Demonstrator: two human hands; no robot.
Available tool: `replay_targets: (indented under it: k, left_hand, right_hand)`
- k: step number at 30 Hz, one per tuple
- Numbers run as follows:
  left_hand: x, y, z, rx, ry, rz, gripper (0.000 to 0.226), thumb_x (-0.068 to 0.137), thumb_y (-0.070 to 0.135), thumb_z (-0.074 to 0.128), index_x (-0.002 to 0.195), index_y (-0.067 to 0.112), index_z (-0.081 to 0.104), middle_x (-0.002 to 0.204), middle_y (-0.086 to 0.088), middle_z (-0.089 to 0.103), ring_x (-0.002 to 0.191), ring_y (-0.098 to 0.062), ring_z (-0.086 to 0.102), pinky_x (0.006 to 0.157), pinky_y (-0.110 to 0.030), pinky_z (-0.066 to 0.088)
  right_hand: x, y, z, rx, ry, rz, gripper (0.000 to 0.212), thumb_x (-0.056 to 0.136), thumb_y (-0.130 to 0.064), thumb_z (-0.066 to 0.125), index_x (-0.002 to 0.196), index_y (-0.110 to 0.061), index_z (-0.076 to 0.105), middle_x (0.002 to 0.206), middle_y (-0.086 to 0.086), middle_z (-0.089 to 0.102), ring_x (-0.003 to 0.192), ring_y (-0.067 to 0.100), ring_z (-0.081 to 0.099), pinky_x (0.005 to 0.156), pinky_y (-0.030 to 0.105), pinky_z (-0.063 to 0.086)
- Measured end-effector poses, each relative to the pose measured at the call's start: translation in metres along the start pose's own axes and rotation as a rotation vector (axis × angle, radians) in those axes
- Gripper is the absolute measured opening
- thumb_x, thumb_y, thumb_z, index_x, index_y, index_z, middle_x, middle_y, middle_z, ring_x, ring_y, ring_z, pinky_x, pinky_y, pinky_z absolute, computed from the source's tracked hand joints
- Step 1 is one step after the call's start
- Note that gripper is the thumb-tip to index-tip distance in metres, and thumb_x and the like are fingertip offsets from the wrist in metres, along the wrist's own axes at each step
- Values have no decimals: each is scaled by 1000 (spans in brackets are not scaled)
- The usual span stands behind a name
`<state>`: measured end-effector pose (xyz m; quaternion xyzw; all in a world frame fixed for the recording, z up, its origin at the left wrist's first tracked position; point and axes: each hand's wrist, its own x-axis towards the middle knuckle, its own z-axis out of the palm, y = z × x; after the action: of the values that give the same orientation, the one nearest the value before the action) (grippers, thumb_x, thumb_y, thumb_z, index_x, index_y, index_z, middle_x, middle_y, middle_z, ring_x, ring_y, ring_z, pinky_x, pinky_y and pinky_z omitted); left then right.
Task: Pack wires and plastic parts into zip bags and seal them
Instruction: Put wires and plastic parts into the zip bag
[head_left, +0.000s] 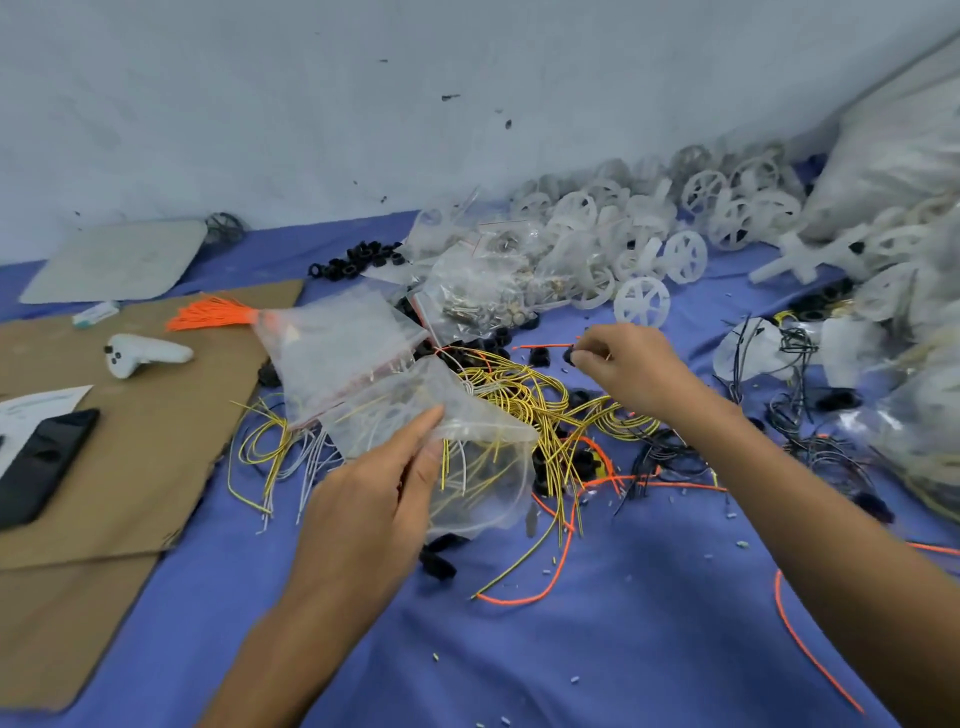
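Observation:
My left hand (374, 499) pinches the edge of a clear zip bag (467, 467) held just above the blue cloth, with yellow wires showing through it. A second clear bag (332, 358) with a bundle of orange wires (213, 314) sticking out of its far end lies against it. My right hand (628, 369) reaches over the tangle of yellow wires (519, 395) and pinches a small black plastic part (570, 356) beside a short orange wire (540, 345). More black parts (439, 564) and orange wires (550, 582) lie scattered below.
White plastic wheels (641, 301) are heaped along the wall at the back right, with bags of small metal parts (483, 301) before them. Black wires (789, 405) lie at right. Left, a cardboard sheet (130, 431) carries a white controller (145, 356) and a phone (41, 462).

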<state>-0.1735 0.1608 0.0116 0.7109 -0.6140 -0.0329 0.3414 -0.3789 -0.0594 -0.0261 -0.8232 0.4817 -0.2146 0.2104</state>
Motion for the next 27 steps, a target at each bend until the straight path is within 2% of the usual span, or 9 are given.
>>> replay_targets:
  k: [3, 5, 10, 14, 16, 18, 22, 25, 27]
  left_hand:
    - [2, -3, 1, -4, -12, 9, 39, 96, 47, 44, 131, 37, 59, 64, 26, 52, 61, -8, 48, 52, -24, 33]
    - [2, -5, 3, -35, -27, 16, 40, 95, 49, 43, 131, 39, 58, 64, 22, 53, 57, -8, 48, 54, -26, 33]
    - [3, -9, 4, -115, -24, 57, 36, 97, 47, 45, 129, 38, 59, 88, 14, 63, 77, -17, 57, 60, -25, 36]
    - [5, -15, 3, -157, -29, 62, 39, 95, 48, 40, 130, 40, 57, 90, 8, 73, 84, -19, 66, 69, -32, 49]
    - [5, -17, 3, -182, -26, 68, 40, 95, 49, 38, 130, 41, 56, 87, 7, 72, 83, -23, 66, 69, -38, 52]
    - [4, -18, 3, -201, -17, 81, 40, 95, 49, 38, 130, 41, 56, 82, 4, 71, 79, -26, 64, 66, -39, 51]
    - [2, -18, 5, -214, -6, 114, 38, 95, 45, 43, 128, 37, 60, 76, -5, 68, 69, -27, 61, 59, -35, 44]
    - [2, -19, 6, -227, -14, 99, 35, 99, 48, 41, 127, 40, 60, 73, -3, 69, 68, -26, 62, 59, -35, 44]
    - [2, -18, 7, -241, -39, 75, 40, 93, 54, 39, 128, 46, 58, 73, -1, 68, 69, -25, 62, 60, -34, 43]
  right_hand:
    - [-59, -35, -20, 670, -97, 1, 16, 94, -26, 62, 83, -17, 69, 63, -11, 58, 59, 9, 49, 59, 26, 41]
    - [-96, -59, -19, 863, -260, -37, 13, 91, -24, 63, 83, -17, 69, 67, -6, 61, 62, 13, 54, 60, 27, 47]
    - [-117, -111, 19, 502, -295, -124, 18, 95, -17, 57, 107, -24, 68, 74, -15, 61, 67, 5, 59, 58, 21, 52]
    - [-117, -130, 33, 378, -342, -210, 55, 96, -12, 51, 143, -36, 35, 113, -31, 55, 81, -1, 62, 58, 1, 39]
    - [-120, -130, 29, 382, -316, -137, 50, 96, -11, 50, 139, -37, 44, 111, -24, 61, 74, 3, 64, 56, 4, 40]
    - [-120, -127, 19, 409, -299, -100, 28, 96, -13, 54, 116, -31, 65, 97, -12, 68, 65, 10, 63, 55, 8, 42]
    - [-108, -97, -17, 421, -214, 5, 14, 91, -26, 58, 88, -26, 71, 76, -2, 70, 59, 4, 58, 52, 14, 43]
    - [-75, -50, -40, 143, -84, 117, 14, 93, -29, 60, 82, -31, 70, 71, -10, 69, 61, 4, 59, 58, 24, 47]
    - [-46, -11, -52, -103, -20, 190, 10, 93, -27, 60, 91, -32, 69, 87, -10, 72, 80, 11, 65, 73, 31, 52]
